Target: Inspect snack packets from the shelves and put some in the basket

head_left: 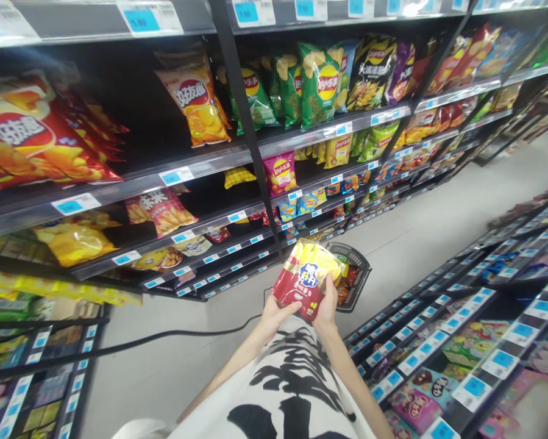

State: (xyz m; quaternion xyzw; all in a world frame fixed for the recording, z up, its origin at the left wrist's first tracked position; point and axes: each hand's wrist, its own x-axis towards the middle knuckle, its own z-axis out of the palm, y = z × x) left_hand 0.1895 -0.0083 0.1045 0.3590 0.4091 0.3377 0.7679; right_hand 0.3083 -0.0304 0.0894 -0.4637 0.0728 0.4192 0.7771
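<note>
A red and yellow snack bag [296, 268] with a blue and white logo is held upright in front of my chest. My left hand [276, 317] grips its lower left corner, thumb over the front. On the lower right edge my right hand [327, 303] closes around the same bag, thumb pressed on its face. The fingers behind the bag are hidden. Just beyond the bag a black shopping basket [364, 268] shows, partly covered by it, with several colourful packs inside.
Shelves of chips run along the left and ahead, including green chip bags [320, 85] and an orange chip bag [200, 110]. Lower shelves with snack boxes [417, 405] line the right. A black cable [164, 335] crosses the view above the grey floor [182, 366].
</note>
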